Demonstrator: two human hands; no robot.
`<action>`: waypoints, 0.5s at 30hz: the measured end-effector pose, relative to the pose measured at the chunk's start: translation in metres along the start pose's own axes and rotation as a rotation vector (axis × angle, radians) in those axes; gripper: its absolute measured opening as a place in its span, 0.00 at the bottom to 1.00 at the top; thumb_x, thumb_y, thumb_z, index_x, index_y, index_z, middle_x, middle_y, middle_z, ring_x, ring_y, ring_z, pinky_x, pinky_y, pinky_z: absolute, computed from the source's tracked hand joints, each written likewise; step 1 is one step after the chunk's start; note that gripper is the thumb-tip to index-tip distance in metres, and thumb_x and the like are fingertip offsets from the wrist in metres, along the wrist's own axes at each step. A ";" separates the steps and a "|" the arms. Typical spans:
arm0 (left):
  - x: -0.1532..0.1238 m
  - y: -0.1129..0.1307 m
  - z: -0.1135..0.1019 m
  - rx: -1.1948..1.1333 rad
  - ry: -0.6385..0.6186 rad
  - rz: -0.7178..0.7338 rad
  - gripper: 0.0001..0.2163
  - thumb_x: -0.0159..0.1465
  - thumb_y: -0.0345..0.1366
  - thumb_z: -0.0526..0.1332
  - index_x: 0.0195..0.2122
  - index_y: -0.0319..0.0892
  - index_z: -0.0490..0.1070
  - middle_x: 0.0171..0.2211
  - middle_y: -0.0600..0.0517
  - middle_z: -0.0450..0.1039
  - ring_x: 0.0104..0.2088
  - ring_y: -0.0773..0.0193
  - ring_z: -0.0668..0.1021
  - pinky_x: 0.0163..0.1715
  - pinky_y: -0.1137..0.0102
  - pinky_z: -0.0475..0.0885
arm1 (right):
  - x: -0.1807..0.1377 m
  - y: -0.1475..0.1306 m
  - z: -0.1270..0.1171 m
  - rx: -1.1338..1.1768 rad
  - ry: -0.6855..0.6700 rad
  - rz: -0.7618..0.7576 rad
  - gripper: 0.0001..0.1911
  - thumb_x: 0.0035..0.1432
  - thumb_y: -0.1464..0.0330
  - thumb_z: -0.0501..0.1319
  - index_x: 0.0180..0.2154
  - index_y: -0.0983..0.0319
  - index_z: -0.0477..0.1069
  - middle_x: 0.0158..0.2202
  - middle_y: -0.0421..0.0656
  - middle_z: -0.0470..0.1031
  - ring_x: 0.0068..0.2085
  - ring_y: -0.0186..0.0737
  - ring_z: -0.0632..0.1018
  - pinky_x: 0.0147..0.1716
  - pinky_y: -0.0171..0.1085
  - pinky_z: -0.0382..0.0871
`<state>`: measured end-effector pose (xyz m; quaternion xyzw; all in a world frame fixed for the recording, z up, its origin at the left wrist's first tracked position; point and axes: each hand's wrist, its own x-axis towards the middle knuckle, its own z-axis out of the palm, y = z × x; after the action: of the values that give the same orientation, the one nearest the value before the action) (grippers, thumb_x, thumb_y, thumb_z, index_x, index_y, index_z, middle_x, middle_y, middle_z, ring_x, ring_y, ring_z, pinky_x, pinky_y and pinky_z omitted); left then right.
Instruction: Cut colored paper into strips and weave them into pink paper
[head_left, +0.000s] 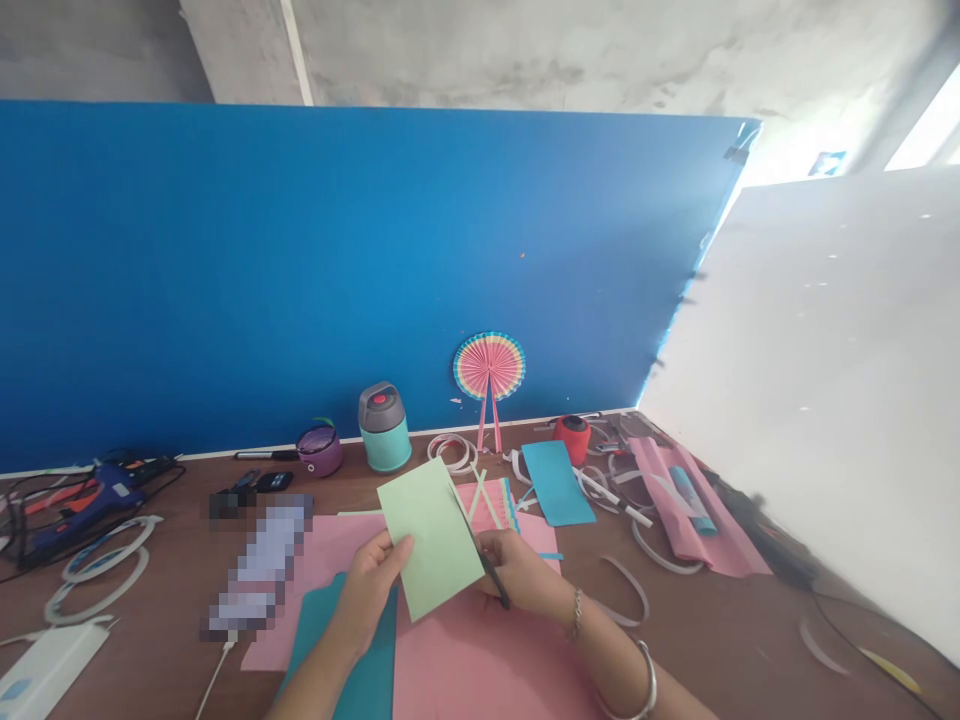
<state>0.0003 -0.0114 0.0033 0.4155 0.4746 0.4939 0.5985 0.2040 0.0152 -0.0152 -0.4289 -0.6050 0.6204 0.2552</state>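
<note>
Head view: left hand reaches in from the near left, forearm slanting far and right. Thumb lies on the near face of a light green paper sheet, fingers behind; hand clamped on its left edge. Sheet is raised and tilted, near centre, above a large pink paper sheet and a teal sheet.

Right hand comes from the near right, forearm angled far and left, chain bracelet at the wrist, bangle farther up the arm. Hand closed on dark-handled scissors, which lie along the green sheet's right edge; exact blade opening cannot be told.

Edges: brown surface ends at a blue partition on the far side and a white partition on the right. Far of the hands: paper fan upright by the blue partition, turquoise jar left of it, blue sheet to its near right. Left-side room is bounded by a pixelated device. Right of the right forearm, brown surface shows around a curled pale strip.
</note>
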 end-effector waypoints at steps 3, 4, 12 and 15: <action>0.001 -0.001 -0.001 0.001 0.001 -0.007 0.22 0.54 0.47 0.64 0.45 0.39 0.74 0.40 0.45 0.79 0.42 0.49 0.78 0.41 0.61 0.72 | 0.000 0.000 0.000 -0.005 0.017 -0.004 0.06 0.37 0.74 0.54 0.24 0.63 0.65 0.16 0.33 0.66 0.18 0.31 0.70 0.14 0.26 0.57; 0.001 -0.001 -0.001 -0.001 -0.003 -0.009 0.22 0.53 0.47 0.64 0.45 0.39 0.74 0.40 0.45 0.79 0.42 0.50 0.78 0.41 0.61 0.72 | 0.001 0.000 0.000 -0.004 0.024 -0.005 0.06 0.37 0.74 0.54 0.24 0.63 0.64 0.15 0.33 0.65 0.18 0.30 0.70 0.14 0.26 0.57; 0.001 -0.004 -0.003 -0.003 -0.026 0.005 0.20 0.55 0.46 0.63 0.45 0.40 0.74 0.41 0.46 0.78 0.43 0.51 0.77 0.41 0.62 0.71 | 0.003 0.002 0.000 -0.004 0.049 0.037 0.06 0.36 0.74 0.55 0.24 0.63 0.64 0.14 0.32 0.65 0.16 0.31 0.70 0.13 0.26 0.56; 0.001 -0.003 -0.001 -0.001 -0.024 0.004 0.20 0.54 0.46 0.64 0.44 0.39 0.75 0.41 0.45 0.79 0.43 0.50 0.77 0.41 0.62 0.71 | 0.004 0.004 0.001 0.021 0.041 0.017 0.07 0.37 0.74 0.56 0.25 0.63 0.65 0.16 0.34 0.68 0.18 0.32 0.72 0.14 0.27 0.59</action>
<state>-0.0002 -0.0107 0.0000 0.4220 0.4663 0.4905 0.6032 0.2021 0.0173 -0.0199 -0.4440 -0.5893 0.6200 0.2668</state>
